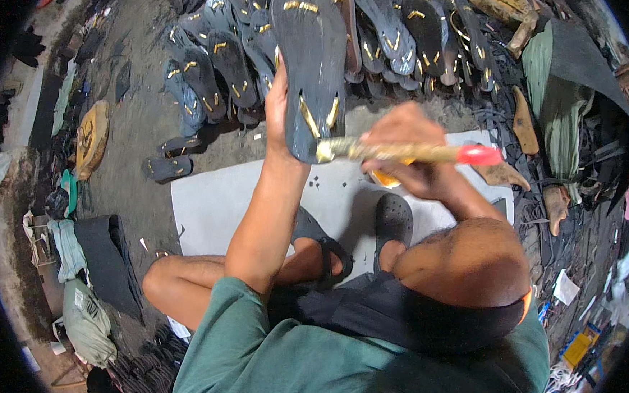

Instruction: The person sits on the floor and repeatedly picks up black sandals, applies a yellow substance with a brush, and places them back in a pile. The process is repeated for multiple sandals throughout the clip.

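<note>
My left hand (pixel 277 116) is wrapped around the left edge of a dark shoe sole (pixel 311 60), holding it up with its underside toward me. Gold-coloured pieces show through slots in the sole, and wet-looking streaks mark its surface. In my right hand (pixel 411 147) is a brush (pixel 344 150), its handle ending in red. The bristle end rests at the near end of the sole, as far as I can tell touching it. Under my right hand a yellow-orange thing (pixel 385 178) is partly hidden, and I cannot make out its kind.
Many similar soles (pixel 231 65) lie in rows beyond my hands. A pale sheet (pixel 214 210) covers the ground before my sandalled feet. Wooden foot-shaped forms (pixel 92 140) lie to the left and right. Dark sheet material (pixel 591 71) and scraps crowd the right side.
</note>
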Tool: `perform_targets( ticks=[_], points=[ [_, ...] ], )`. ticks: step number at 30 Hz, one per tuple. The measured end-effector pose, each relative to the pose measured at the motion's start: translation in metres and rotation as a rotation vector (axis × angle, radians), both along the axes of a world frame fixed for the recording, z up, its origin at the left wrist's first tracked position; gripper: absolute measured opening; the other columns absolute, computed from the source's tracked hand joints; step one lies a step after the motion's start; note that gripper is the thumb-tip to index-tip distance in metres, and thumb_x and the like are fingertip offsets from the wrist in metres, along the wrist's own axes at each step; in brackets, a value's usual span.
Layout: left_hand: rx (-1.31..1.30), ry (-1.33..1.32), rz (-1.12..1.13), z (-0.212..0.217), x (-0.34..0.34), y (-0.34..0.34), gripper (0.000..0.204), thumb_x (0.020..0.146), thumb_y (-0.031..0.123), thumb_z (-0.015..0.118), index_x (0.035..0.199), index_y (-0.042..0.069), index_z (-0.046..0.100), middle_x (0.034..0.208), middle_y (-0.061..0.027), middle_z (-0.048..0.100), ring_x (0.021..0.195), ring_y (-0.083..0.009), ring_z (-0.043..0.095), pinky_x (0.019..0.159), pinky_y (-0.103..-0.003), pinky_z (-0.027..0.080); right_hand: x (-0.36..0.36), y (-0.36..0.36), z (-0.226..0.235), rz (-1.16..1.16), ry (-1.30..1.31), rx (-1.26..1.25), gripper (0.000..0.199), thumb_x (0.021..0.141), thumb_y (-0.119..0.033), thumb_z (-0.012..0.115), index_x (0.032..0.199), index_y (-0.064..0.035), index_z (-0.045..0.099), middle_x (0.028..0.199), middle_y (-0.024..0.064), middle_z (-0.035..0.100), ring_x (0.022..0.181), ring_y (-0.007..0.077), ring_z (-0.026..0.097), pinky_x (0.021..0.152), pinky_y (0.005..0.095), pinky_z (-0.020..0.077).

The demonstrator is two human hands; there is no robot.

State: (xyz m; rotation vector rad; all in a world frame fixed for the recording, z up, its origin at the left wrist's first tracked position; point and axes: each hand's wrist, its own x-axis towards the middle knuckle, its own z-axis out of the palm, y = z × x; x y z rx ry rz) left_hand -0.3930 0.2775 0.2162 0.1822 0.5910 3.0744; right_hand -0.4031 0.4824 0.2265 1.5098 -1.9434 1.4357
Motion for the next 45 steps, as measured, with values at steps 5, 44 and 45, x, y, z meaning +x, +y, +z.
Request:
perform_targets(
  ticks=[5, 44, 45],
  points=[
    [0.098, 0.066, -0.215, -0.012, -0.006, 0.008, 0.046, 0.105, 0.039, 0.045, 0.13, 0.002, 0.057, 0.123, -0.0151, 0.066, 0.109, -0.0269, 0.066, 0.096, -0.042, 0.054, -0.044, -0.027, 0.032, -0.137, -0.265, -0.237, 0.02, 0.082, -0.002, 0.074, 0.1, -0.0085, 0.073, 0.091, 0.008, 0.07, 0.084, 0.0244, 0.065, 0.075, 0.0396, 0.0514],
    [-0.037, -0.278, 0.097, -0.021, 0.052, -0.029, 0.043, 0.104, 0.025, 0.043, 0.139, 0.0, 0.048, 0.133, -0.0197, 0.058, 0.119, -0.0313, 0.06, 0.106, -0.044, 0.048, -0.045, -0.007, 0.044, -0.411, -0.58, -0.322, 0.032, 0.089, -0.03, 0.075, 0.103, -0.0009, 0.073, 0.098, 0.0095, 0.074, 0.09, 0.0155, 0.067, 0.082, 0.032, 0.0508],
    [-0.148, -0.113, -0.009, -0.01, 0.051, -0.019, 0.043, 0.106, 0.025, 0.039, 0.14, -0.001, 0.046, 0.132, -0.0177, 0.059, 0.118, -0.0259, 0.062, 0.103, -0.039, 0.05, -0.025, -0.009, 0.044, -0.331, -0.61, -0.36, 0.031, 0.089, -0.029, 0.075, 0.103, -0.0014, 0.073, 0.099, 0.0089, 0.074, 0.09, 0.0153, 0.066, 0.083, 0.0319, 0.0506]
  ],
)
